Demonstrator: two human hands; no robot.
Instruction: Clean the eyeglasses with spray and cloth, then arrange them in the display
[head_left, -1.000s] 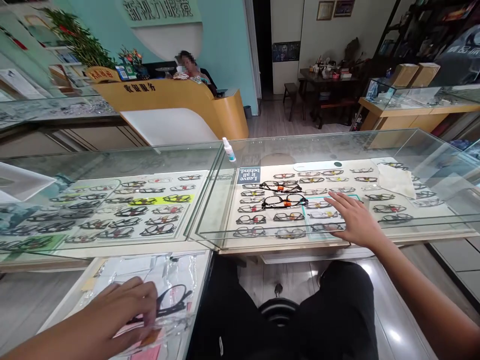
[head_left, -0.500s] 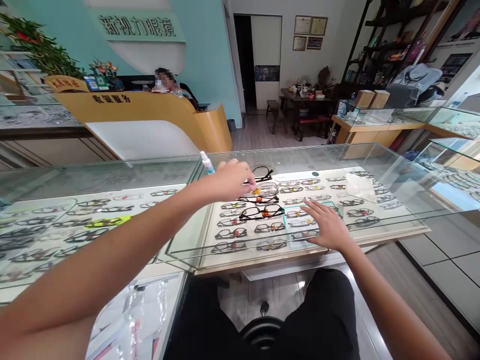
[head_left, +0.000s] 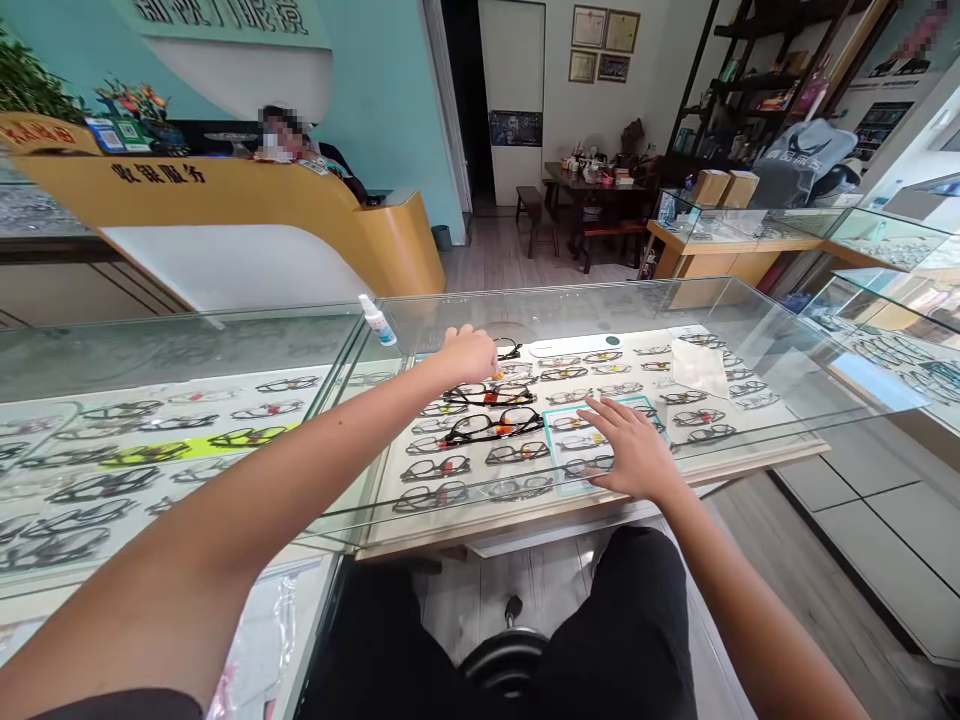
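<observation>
My left hand [head_left: 471, 354] reaches across the glass counter top with its fingers curled down. Its fingertips are mostly hidden, so what they grip is unclear. A dark-rimmed pair of eyeglasses [head_left: 509, 348] shows partly behind it. Nearer to me, two black-framed pairs with orange tags, one farther [head_left: 491, 396] and one closer [head_left: 495, 427], lie on the glass. Palm down, my right hand [head_left: 631, 448] rests with spread fingers at the counter's front, over a teal-bordered card [head_left: 559, 460] under the glass. No object shows in it.
A small spray bottle [head_left: 378, 320] stands left of my left hand. At the right lies a white cloth [head_left: 699, 367]. Rows of eyeglasses fill the display case beneath the glass. Beyond, a person [head_left: 289, 145] sits behind a yellow reception desk [head_left: 247, 190]. A stool [head_left: 504, 660] is below me.
My view has turned slightly, shifting the scene left. My left hand has moved a little right, now covering part of the far eyeglasses. The right hand stays spread at the same place.
</observation>
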